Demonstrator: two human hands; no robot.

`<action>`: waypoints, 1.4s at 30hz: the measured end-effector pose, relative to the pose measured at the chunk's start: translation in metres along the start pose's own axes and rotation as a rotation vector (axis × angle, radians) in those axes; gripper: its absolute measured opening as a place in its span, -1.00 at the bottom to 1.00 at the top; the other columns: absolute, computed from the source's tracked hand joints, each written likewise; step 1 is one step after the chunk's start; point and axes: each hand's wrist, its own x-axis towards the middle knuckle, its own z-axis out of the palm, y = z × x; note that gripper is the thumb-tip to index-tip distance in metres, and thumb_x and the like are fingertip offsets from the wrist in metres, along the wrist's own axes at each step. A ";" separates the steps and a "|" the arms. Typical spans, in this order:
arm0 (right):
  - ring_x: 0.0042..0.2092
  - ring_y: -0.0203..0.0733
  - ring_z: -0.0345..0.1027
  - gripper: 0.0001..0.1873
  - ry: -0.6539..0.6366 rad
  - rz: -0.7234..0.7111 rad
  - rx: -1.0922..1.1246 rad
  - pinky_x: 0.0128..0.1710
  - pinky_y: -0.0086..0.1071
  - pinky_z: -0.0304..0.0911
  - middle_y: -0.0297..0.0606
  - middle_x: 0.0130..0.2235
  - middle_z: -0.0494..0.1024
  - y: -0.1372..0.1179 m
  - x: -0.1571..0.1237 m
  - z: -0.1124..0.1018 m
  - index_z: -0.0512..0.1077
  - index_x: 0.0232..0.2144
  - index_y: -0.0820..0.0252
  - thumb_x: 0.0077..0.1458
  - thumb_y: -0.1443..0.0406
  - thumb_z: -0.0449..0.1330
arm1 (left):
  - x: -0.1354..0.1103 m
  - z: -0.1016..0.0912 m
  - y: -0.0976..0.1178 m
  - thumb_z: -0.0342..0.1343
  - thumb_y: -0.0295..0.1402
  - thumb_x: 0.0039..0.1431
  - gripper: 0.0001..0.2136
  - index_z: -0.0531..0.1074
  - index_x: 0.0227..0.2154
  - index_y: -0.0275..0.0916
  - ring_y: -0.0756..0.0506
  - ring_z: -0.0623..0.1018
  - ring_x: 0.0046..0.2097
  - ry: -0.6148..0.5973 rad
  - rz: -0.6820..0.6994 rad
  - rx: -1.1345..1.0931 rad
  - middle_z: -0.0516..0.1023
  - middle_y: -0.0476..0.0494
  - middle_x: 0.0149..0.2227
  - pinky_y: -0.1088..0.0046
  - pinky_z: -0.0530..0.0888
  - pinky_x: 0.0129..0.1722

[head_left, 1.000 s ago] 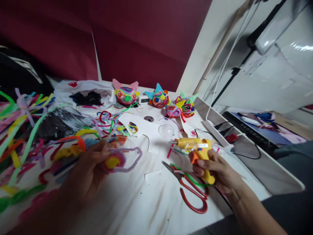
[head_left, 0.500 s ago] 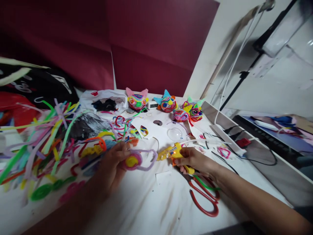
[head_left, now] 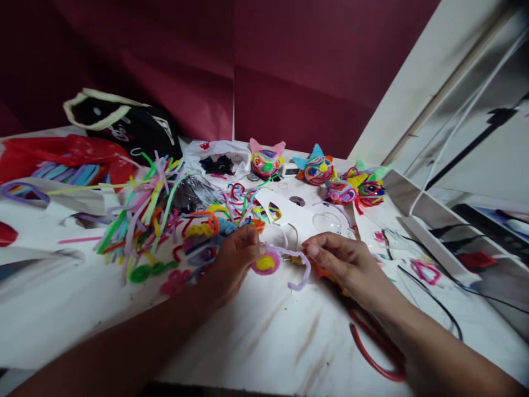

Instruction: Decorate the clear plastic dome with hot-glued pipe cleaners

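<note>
My left hand (head_left: 233, 259) pinches a small pipe-cleaner coil (head_left: 265, 263) with a yellow centre and a pink ring. Its lilac tail (head_left: 298, 264) loops off to the right. My right hand (head_left: 345, 259) lies just right of the coil, fingers curled and fingertips close to the lilac tail. It is closed over the yellow and orange glue gun (head_left: 323, 272), of which only small bits show under the palm. Both hands are low over the white table (head_left: 264, 342).
A heap of loose coloured pipe cleaners (head_left: 152, 220) lies left of my hands. Red-handled scissors (head_left: 374, 361) lie under my right forearm. Three decorated balls (head_left: 266, 161) stand at the back, a clear half-sphere (head_left: 326, 222) before them. A power strip (head_left: 438, 242) and cables lie right.
The view has swung left. My right hand brought the glue gun left and down to the coil, so the gun is now mostly hidden. My left hand keeps hold of the coil.
</note>
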 end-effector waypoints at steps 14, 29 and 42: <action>-0.51 -0.36 0.15 -0.61 0.013 0.117 0.210 -0.51 -0.42 0.04 -0.38 -0.56 0.41 -0.003 0.005 0.030 0.47 -0.52 0.20 -0.20 0.02 0.41 | -0.001 -0.001 -0.005 0.26 -0.46 -0.24 -0.74 0.22 -0.56 -0.23 0.08 0.25 -0.49 0.009 0.017 0.072 0.26 0.11 -0.55 0.56 0.20 -0.49; -0.55 -0.40 0.05 -0.69 0.053 0.121 0.213 -0.55 -0.45 -0.05 -0.42 -0.60 0.33 0.003 0.005 0.037 0.45 -0.55 0.23 -0.12 0.10 0.35 | -0.003 0.003 -0.003 0.24 -0.44 -0.23 -0.73 0.18 -0.58 -0.23 0.09 0.22 -0.52 0.006 0.002 -0.002 0.21 0.12 -0.56 0.54 0.20 -0.50; -0.56 -0.40 0.03 -0.67 0.102 0.147 0.242 -0.55 -0.44 -0.05 -0.44 -0.62 0.31 0.005 0.006 0.044 0.42 -0.56 0.22 -0.21 0.09 0.38 | -0.004 0.005 -0.002 0.24 -0.47 -0.25 -0.74 0.20 -0.59 -0.23 0.08 0.24 -0.52 0.024 0.001 -0.050 0.23 0.12 -0.58 0.53 0.21 -0.50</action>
